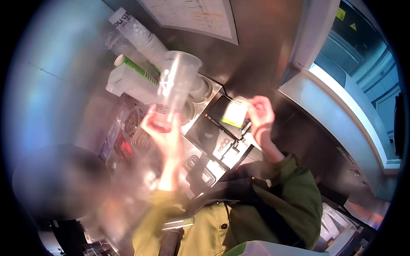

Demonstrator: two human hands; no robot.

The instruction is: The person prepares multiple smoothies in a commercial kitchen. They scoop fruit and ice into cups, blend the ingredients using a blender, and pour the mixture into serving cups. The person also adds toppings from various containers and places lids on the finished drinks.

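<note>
My left hand [163, 137] grips the lower end of a tall translucent plastic cup [179, 80], which is tilted with its wide rim up and away from me. Dark printed marks show on the cup's side. My right hand [263, 120] pinches the edge of a small white piece with a green lower band [234, 112]. Glare washes it out, and I cannot tell whether it is a label or a small container. It hangs over dark sections [205, 128] set in the metal counter. Behind the cup, a round holder [208, 88] in the counter carries another clear cup.
A sleeved stack of clear cups [141, 36], a stack of green cups [136, 68] and a white box [131, 81] stand at upper left. Clear lidded containers [131, 128] lie left. A printed sheet [198, 17] hangs on the wall. A glass-fronted appliance [362, 54] is at right.
</note>
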